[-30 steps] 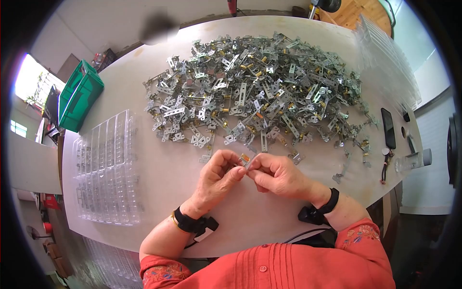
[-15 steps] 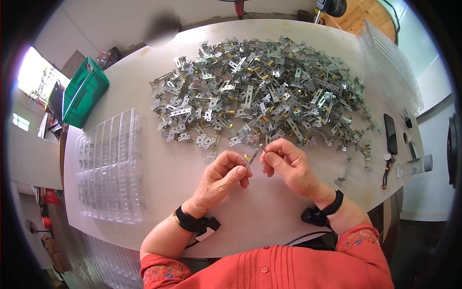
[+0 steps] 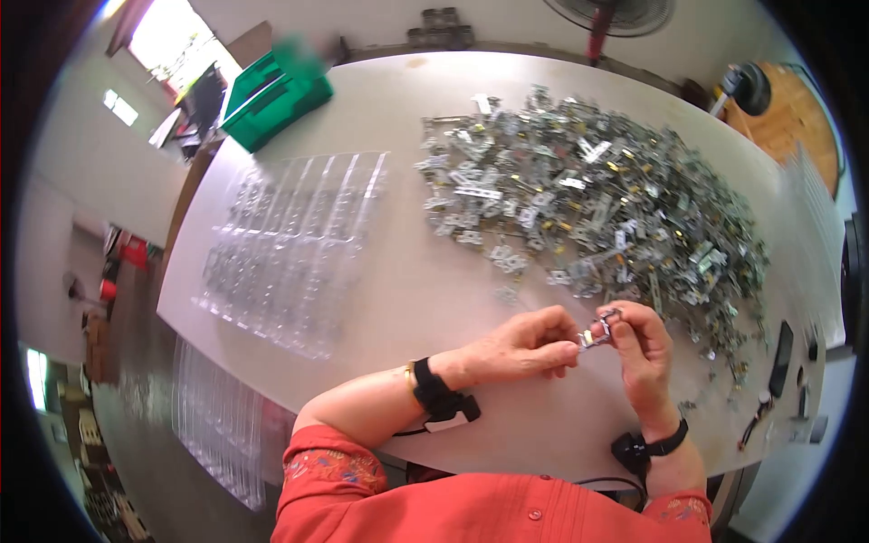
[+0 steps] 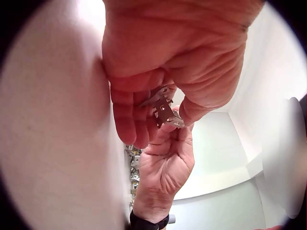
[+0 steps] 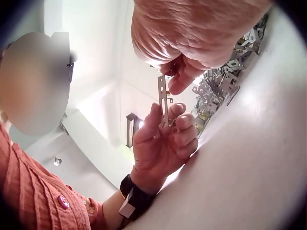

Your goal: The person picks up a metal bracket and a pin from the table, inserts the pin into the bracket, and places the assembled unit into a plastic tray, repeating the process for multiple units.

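Observation:
A small slotted metal bracket (image 3: 596, 333) with a brass-coloured bit sits between the two hands, close over the table. In the right wrist view, the left hand (image 5: 165, 146) pinches the lower end of this bracket (image 5: 162, 98) between thumb and fingers. Fingers of the right hand (image 3: 644, 362) grip its upper end, partly hiding it. The left wrist view shows the bracket's bent, perforated side near the left thumb. Beyond the hands lies a broad heap of similar metal brackets (image 3: 579, 195), many with brass-coloured pieces.
A clear plastic compartment tray (image 3: 294, 240) lies on the table (image 3: 407, 299) at the left, behind it a green crate (image 3: 272, 104). More clear trays (image 3: 217, 430) stand below the left table edge. A phone (image 3: 781, 357) and stacked clear trays (image 3: 815, 213) are at the right.
The head view has swung left, so the table's contents appear farther right. Half a second ago the right hand was apart from the left; now both hands meet at the bracket.

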Demonstrator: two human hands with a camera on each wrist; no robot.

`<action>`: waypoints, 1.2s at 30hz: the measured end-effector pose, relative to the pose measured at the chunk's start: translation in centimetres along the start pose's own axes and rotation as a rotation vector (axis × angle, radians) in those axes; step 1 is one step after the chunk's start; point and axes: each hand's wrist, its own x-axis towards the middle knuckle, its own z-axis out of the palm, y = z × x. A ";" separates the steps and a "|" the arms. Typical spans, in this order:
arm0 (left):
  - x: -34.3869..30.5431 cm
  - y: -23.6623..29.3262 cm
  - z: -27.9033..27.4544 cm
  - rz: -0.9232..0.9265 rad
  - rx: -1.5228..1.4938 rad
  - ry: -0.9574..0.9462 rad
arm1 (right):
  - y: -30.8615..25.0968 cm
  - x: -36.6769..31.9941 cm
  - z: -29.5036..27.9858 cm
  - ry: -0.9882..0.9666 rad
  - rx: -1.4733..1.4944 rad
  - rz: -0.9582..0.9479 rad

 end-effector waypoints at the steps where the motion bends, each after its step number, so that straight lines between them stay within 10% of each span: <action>1: 0.0 -0.1 0.1 0.025 0.025 -0.015 | 0.1 -0.1 -0.1 0.016 -0.024 -0.020; 13: 0.2 -0.8 0.3 0.421 0.461 0.143 | -0.1 -0.1 0.2 0.054 -0.228 -0.146; 36: 0.4 -1.3 0.5 0.411 0.474 0.314 | 0.0 0.3 0.2 0.183 -0.146 -0.112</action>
